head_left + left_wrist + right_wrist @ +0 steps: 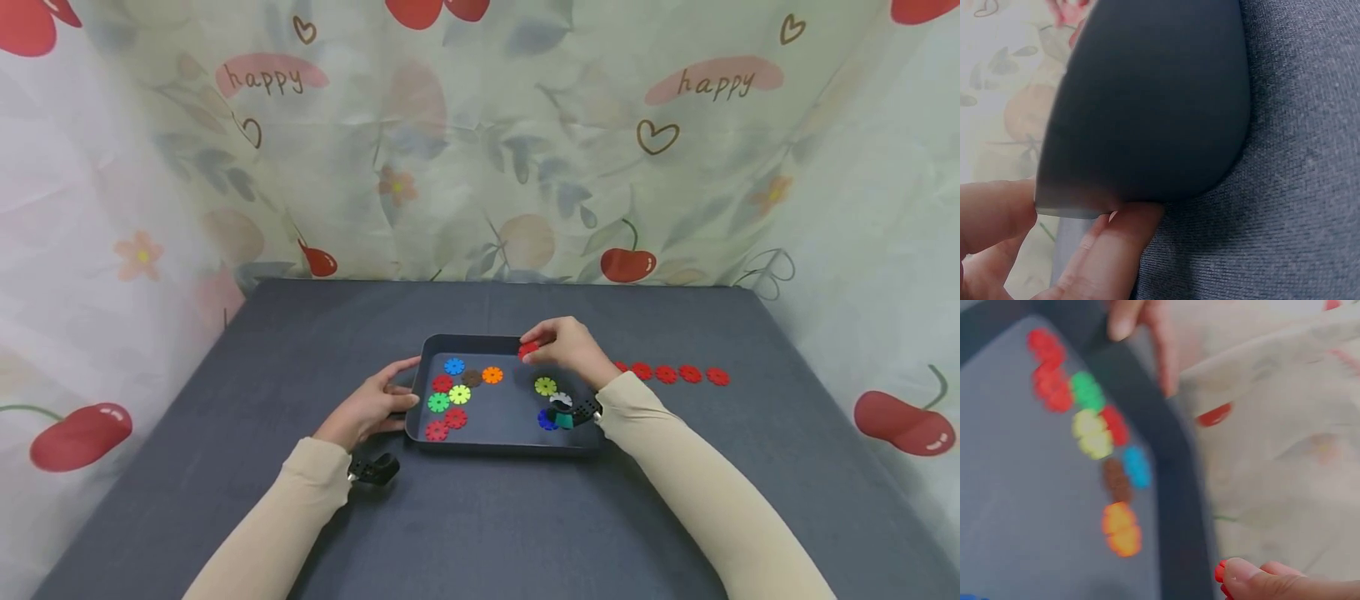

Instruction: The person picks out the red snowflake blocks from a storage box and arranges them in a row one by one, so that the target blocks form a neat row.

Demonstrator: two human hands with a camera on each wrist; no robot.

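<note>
Head view: tray [495,421] sits mid-tabletop [465,525], long axis about parallel to the tabletop's far edge. Right hand [573,346] pinches a red disc [528,350] between thumb and fingertips, digits nearly together; disc appears at the tray's far wall, height above it unclear. Row of red discs [665,374] lies on the tabletop right of the tray, strung toward the right edge, roughly parallel to the far edge. Held disc is left of this row; right hand is nearer to it, wrist partly covering its left end. Left hand [367,408], fingers parted, holds the tray's left side.

Left wrist view: digits against rim and lower wall; remaining contact hidden.

Right wrist view: blurred. Pinched disc's edge shows beside the tray wall; mixed-colour discs [1092,434] lie inside.
</note>
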